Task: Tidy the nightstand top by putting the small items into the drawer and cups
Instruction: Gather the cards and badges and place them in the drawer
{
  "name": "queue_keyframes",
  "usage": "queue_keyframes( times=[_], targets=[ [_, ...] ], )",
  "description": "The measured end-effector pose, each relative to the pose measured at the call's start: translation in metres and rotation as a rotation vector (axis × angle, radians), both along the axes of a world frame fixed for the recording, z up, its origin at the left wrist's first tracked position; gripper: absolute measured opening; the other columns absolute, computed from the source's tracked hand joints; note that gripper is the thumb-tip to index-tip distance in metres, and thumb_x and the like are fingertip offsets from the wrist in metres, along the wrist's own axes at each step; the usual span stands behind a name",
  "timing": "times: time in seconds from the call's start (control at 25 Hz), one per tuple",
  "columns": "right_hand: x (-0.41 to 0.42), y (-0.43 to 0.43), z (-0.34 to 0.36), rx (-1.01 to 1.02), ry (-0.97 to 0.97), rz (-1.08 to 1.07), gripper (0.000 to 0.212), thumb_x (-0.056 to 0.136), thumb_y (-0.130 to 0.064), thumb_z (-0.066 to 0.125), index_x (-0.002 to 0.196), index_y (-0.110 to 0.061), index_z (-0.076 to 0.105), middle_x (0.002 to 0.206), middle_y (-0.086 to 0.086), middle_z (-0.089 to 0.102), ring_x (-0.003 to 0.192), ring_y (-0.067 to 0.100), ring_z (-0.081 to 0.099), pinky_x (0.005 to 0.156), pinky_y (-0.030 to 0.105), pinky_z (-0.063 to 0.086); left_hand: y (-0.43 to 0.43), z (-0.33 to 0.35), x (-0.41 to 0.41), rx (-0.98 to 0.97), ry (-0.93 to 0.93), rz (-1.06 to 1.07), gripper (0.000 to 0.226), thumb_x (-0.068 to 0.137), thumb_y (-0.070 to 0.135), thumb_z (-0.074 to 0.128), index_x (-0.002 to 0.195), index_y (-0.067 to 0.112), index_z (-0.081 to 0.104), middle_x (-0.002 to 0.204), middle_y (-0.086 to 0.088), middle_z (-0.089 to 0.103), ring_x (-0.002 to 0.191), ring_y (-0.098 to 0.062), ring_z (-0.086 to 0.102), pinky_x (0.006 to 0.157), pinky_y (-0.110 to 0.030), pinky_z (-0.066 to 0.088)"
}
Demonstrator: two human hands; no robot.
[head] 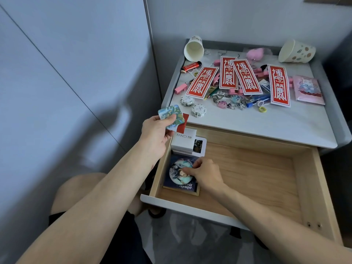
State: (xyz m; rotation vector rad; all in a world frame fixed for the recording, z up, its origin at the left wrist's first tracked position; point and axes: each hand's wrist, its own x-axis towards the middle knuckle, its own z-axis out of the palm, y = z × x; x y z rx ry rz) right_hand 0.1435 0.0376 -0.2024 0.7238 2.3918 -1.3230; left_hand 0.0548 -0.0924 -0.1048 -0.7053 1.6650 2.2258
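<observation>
The wooden drawer (257,168) stands pulled open below the nightstand top (247,122). My left hand (156,134) holds a square blue-green card (171,116) with a red-and-white card behind it, above the drawer's left corner. My right hand (205,173) is inside the drawer, fingers pinching a round picture badge (178,173) that lies on a dark booklet (181,185). A white box marked FANCI (183,141) stands behind it. Two paper cups lie tipped over at the back, one on the left (194,48) and one on the right (296,52).
Several red paper strips (245,77), pink clips, keychains (228,102), two round tins (198,110), a blue pen (257,101), a lighter (191,66), a yellow hair tie (262,109) and a pink packet (308,89) litter the top. A grey wall panel stands left. My knee is below.
</observation>
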Motion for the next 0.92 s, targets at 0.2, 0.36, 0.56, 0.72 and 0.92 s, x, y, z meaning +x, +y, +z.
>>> queue_keyframes(
  times=[0.2, 0.36, 0.56, 0.72, 0.92],
  targets=[
    [0.003, -0.006, 0.002, 0.437, 0.042, 0.253, 0.047, 0.083, -0.059, 0.064, 0.097, -0.015, 0.061, 0.095, 0.004, 0.067, 0.087, 0.024, 0.065, 0.064, 0.031, 0.046, 0.000, 0.000, 0.001, -0.003, -0.008, 0.007, 0.013, 0.088, 0.006, 0.073, 0.090, 0.011, 0.061, 0.094, -0.009, 0.072, 0.087, -0.019, 0.067, 0.068, -0.026, 0.051],
    [0.002, -0.012, 0.009, 0.709, 0.140, 0.397, 0.057, 0.090, -0.063, 0.048, 0.108, -0.010, 0.057, 0.108, 0.009, 0.058, 0.088, 0.028, 0.065, 0.062, 0.034, 0.044, -0.002, -0.001, 0.001, 0.000, -0.012, 0.010, 0.013, 0.088, 0.005, 0.073, 0.090, 0.011, 0.061, 0.094, -0.009, 0.072, 0.086, -0.019, 0.068, 0.067, -0.025, 0.050],
    [0.004, -0.008, 0.008, 0.675, 0.277, 0.754, 0.055, 0.084, -0.056, 0.062, 0.116, -0.013, 0.051, 0.114, 0.005, 0.056, 0.093, 0.031, 0.064, 0.070, 0.039, 0.049, -0.004, -0.002, -0.001, 0.001, -0.013, 0.009, 0.013, 0.087, 0.006, 0.073, 0.090, 0.011, 0.061, 0.094, -0.009, 0.072, 0.084, -0.019, 0.068, 0.065, -0.025, 0.050],
    [-0.008, -0.009, 0.002, 0.679, 0.340, 0.840, 0.039, 0.087, -0.028, 0.069, 0.116, -0.009, 0.050, 0.115, 0.010, 0.052, 0.089, 0.036, 0.066, 0.068, 0.045, 0.055, -0.008, -0.004, 0.001, 0.000, -0.033, -0.006, 0.015, 0.087, 0.004, 0.073, 0.086, 0.011, 0.059, 0.089, -0.009, 0.071, 0.078, -0.018, 0.066, 0.062, -0.025, 0.049],
    [-0.003, 0.003, 0.021, 0.377, 0.472, 0.503, 0.020, 0.089, -0.029, 0.068, 0.100, -0.012, 0.064, 0.101, 0.002, 0.065, 0.074, 0.021, 0.066, 0.064, 0.033, 0.054, -0.013, -0.006, 0.003, -0.015, -0.059, -0.085, 0.013, 0.088, 0.002, 0.071, 0.091, 0.008, 0.061, 0.093, -0.011, 0.071, 0.080, -0.019, 0.066, 0.059, -0.023, 0.050]
  ],
)
